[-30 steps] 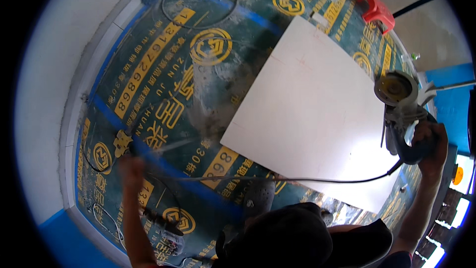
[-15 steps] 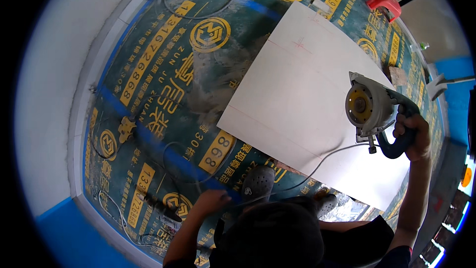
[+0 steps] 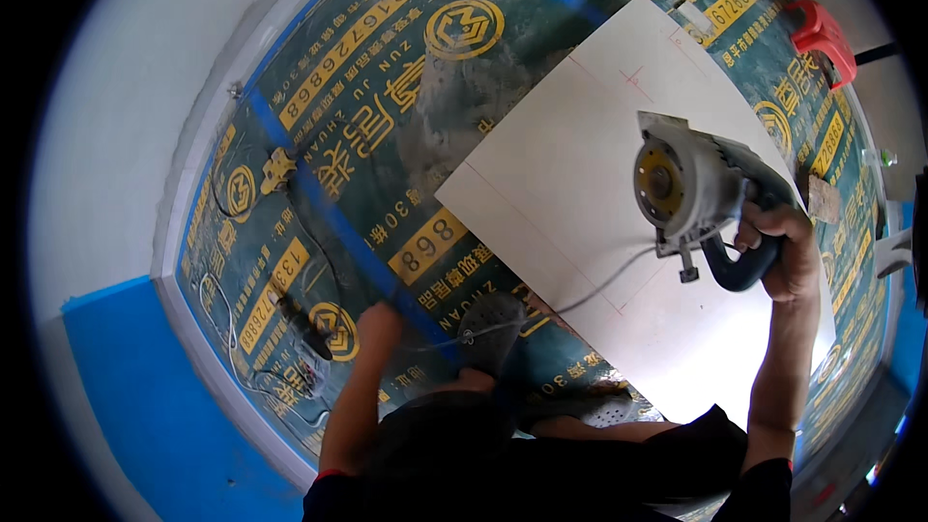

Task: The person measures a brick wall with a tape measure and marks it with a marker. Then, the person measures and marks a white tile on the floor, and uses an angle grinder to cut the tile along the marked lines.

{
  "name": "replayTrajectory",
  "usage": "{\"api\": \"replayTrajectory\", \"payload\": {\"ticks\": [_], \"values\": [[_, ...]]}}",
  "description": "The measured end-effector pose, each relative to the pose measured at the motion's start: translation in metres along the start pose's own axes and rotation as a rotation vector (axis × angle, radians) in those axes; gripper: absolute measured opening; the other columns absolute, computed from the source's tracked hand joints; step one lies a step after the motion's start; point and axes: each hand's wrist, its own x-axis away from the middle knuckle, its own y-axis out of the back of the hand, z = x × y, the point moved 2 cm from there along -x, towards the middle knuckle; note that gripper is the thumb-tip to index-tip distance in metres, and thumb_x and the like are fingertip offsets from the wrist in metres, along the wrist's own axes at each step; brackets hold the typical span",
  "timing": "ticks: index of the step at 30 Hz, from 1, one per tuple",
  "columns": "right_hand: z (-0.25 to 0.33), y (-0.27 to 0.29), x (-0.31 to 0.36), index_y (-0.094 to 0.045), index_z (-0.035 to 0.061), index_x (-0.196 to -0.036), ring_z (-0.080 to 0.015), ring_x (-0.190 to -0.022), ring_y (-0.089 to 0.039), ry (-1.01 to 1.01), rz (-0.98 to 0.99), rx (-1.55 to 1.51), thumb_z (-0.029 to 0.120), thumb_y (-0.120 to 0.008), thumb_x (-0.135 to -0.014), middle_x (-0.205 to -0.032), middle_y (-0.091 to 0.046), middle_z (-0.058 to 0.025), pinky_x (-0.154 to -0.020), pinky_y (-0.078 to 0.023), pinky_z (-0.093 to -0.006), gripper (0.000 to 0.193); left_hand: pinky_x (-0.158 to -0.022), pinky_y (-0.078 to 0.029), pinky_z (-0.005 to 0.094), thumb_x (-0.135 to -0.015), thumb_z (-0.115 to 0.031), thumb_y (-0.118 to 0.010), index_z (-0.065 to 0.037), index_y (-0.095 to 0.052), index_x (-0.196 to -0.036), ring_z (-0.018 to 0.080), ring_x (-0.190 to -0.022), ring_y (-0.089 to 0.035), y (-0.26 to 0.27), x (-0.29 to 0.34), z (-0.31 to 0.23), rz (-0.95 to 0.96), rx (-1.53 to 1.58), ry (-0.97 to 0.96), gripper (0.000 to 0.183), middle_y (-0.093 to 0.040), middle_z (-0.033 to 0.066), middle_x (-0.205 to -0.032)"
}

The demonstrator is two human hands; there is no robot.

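My right hand (image 3: 791,256) is wrapped round the dark rear handle of a handheld circular saw (image 3: 691,188). The saw is raised over a large white slab (image 3: 541,164), its round yellow-centred blade facing left. Thin red lines and crosses mark the slab, which lies on the floor. A grey power cord (image 3: 604,285) runs from the saw, over the slab's near edge, toward my left hand (image 3: 379,329). That hand is closed and somewhat blurred, off the slab's near-left side, with the cord appearing to pass into it.
Green printed floor sheeting (image 3: 387,150) with blue tape surrounds the slab. On the left lie a yellow socket block (image 3: 278,169) and a dark power tool (image 3: 307,331) with a pale cord. A red stool (image 3: 824,43) stands far right, a small block (image 3: 824,199) beside the slab. My shoe (image 3: 493,329) is near its edge.
My left hand has moved left and away from me, the cord trailing to it. The saw, still in my right hand, has shifted slightly left. The whole view has turned and shifted.
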Motion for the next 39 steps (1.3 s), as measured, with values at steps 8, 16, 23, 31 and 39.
{"api": "replayTrajectory", "payload": {"ticks": [8, 16, 23, 31, 39], "values": [[-0.014, -0.057, -0.066, -0.062, -0.0038, -0.103, -0.0150, -0.067, -0.056, 0.006, 0.153, 0.142, 0.011, -0.061, -0.078, -0.078, -0.059, -0.0055, -0.066, -0.050, -0.0290, 0.029, -0.078, -0.054, 0.0501, -0.093, -0.029, -0.064, 0.002, -0.073, -0.096, 0.0403, -0.093, -0.070, 0.022, 0.029, -0.004, 0.133, 0.262, -0.096, 0.032, -0.072, 0.0257, -0.096], [-0.041, -0.128, -0.096, -0.067, -0.0018, -0.092, -0.0180, -0.071, -0.061, 0.025, 0.213, 0.156, 0.005, -0.063, -0.075, -0.081, -0.066, -0.0099, -0.070, -0.051, -0.0293, 0.019, -0.099, -0.050, 0.0429, -0.092, -0.044, -0.070, -0.004, -0.057, -0.136, 0.0389, -0.116, -0.062, 0.040, 0.088, -0.155, 0.416, 0.745, -0.737, 0.061, -0.063, 0.0237, -0.127], [-0.054, -0.137, -0.109, -0.064, -0.0029, -0.089, -0.0166, -0.065, -0.058, 0.160, 0.258, 0.339, -0.001, -0.059, -0.071, -0.077, -0.061, -0.0095, -0.063, -0.047, -0.0277, 0.019, -0.104, -0.045, 0.0508, -0.085, -0.033, -0.076, -0.004, -0.052, -0.139, 0.0392, -0.125, -0.056, -0.001, 0.090, -0.178, 0.408, 0.289, -0.957, 0.066, -0.059, 0.0207, -0.134], [-0.066, -0.160, -0.126, -0.063, -0.0002, -0.082, -0.0142, -0.067, -0.054, 0.224, 0.282, 0.484, 0.005, -0.059, -0.069, -0.072, -0.060, -0.0053, -0.064, -0.043, -0.0264, 0.015, -0.097, -0.051, 0.0460, -0.082, -0.027, -0.077, -0.012, -0.058, -0.136, 0.0385, -0.113, -0.063, -0.017, 0.087, -0.146, 0.256, 0.400, -0.960, 0.059, -0.065, 0.0160, -0.127], [-0.098, -0.190, -0.153, -0.064, -0.0005, -0.087, -0.0113, -0.067, -0.053, 0.306, 0.326, 0.661, 0.008, -0.060, -0.073, -0.073, -0.060, -0.0036, -0.064, -0.045, -0.0264, 0.016, -0.084, -0.056, 0.0434, -0.086, -0.026, -0.075, -0.008, -0.072, -0.113, 0.0363, -0.097, -0.068, -0.003, 0.096, -0.133, 0.178, 0.717, -0.769, 0.032, -0.070, 0.0158, -0.106]]}}
